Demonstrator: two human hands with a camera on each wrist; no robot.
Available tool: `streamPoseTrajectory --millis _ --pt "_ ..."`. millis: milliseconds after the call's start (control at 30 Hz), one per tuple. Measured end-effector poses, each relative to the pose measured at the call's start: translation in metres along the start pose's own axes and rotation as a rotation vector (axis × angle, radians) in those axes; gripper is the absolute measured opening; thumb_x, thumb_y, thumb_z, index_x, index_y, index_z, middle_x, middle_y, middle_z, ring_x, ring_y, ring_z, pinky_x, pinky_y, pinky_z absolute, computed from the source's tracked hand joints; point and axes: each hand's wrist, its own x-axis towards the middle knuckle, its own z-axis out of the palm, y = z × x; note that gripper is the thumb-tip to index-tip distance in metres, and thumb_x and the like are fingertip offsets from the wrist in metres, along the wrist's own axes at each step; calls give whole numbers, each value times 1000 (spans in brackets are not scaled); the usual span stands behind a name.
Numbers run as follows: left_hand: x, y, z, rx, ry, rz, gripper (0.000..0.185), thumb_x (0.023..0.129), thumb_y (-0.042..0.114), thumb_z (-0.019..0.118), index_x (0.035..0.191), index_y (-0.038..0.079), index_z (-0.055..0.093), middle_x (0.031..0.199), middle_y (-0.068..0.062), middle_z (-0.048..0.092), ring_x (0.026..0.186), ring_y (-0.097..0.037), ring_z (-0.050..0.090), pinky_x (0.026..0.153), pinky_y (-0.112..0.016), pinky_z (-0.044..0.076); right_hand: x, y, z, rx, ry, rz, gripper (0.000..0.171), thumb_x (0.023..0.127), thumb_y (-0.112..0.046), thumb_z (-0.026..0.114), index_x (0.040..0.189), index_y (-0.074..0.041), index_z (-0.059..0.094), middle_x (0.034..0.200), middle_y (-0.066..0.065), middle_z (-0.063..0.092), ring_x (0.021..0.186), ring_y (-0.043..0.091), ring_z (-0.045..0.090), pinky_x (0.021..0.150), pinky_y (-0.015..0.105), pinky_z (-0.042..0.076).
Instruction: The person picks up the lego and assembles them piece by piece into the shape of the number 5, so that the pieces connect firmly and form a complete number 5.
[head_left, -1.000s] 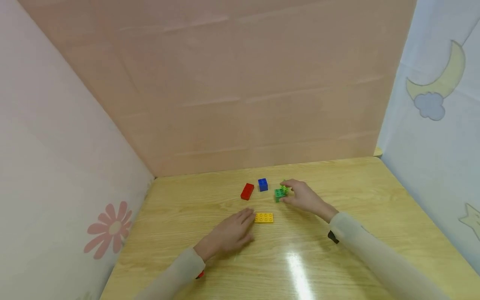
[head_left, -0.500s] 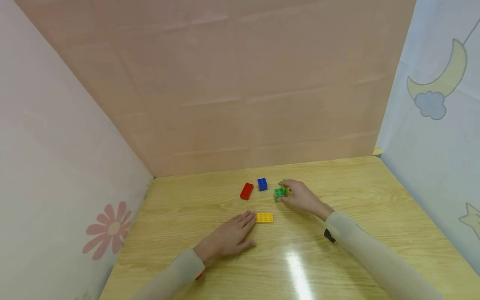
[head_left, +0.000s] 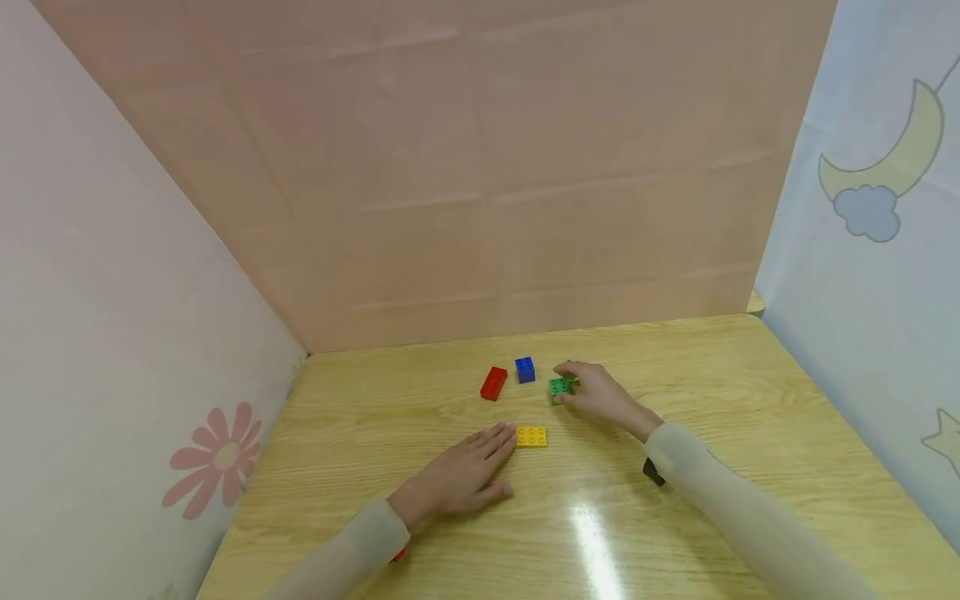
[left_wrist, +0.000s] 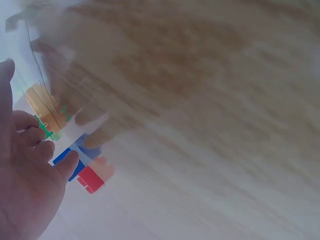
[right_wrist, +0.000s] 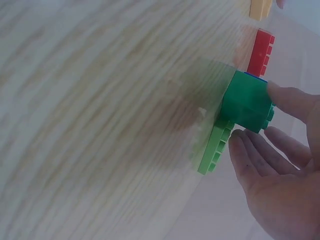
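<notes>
My left hand (head_left: 471,471) lies over the table with fairly straight fingers, their tips on the left end of a flat yellow brick (head_left: 532,437). My right hand (head_left: 600,393) bends its thumb and fingers around a square green brick (head_left: 558,388). In the right wrist view the thumb meets one side of the green brick (right_wrist: 246,100), and the other fingertips come right to its lower corner. Beside it lies a thin light-green brick (right_wrist: 216,147), mostly hidden by the hand in the head view. A blue brick (head_left: 525,370) and a red brick (head_left: 494,383) stand farther left.
The wooden table (head_left: 352,408) ends at a pink-beige sheet (head_left: 480,208) at the back. Pale walls flank it, the right one printed with a moon (head_left: 892,146). A dark device (head_left: 653,472) sits under the right cuff.
My left hand has edged right along the yellow brick, covering more of its left end. The right hand has shifted slightly left around the green brick; the bricks stay in place.
</notes>
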Motion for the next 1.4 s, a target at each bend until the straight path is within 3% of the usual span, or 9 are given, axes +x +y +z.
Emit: streamPoseTrajectory --millis 500,867,1133,1400 --pt "-1 3 -2 18 19 6 79 110 62 31 170 14 12 179 -5 13 166 -21 14 132 -43 30 -2 3 -3 10 -11 18 40 97 -14 76 132 3 67 131 23 71 121 40 69 101 54 59" --pt "-1 3 0 92 18 22 81 110 63 29 170 11 13 178 -7 14 165 -20 18 132 -38 29 0 4 -3 -28 -20 28 43 96 -14 77 133 4 67 132 25 71 121 42 69 103 56 58" --pt "3 3 2 151 38 48 82 110 65 26 169 9 16 178 -9 18 165 -21 20 133 -39 26 -6 0 -7 17 6 37 44 97 -15 76 136 3 65 137 24 68 122 40 69 102 54 58" --pt "4 4 0 156 36 42 81 110 64 26 169 9 17 178 -8 18 165 -21 20 133 -39 27 -14 -6 -10 92 39 20 44 96 -15 77 135 4 66 131 23 71 114 38 73 95 48 63"
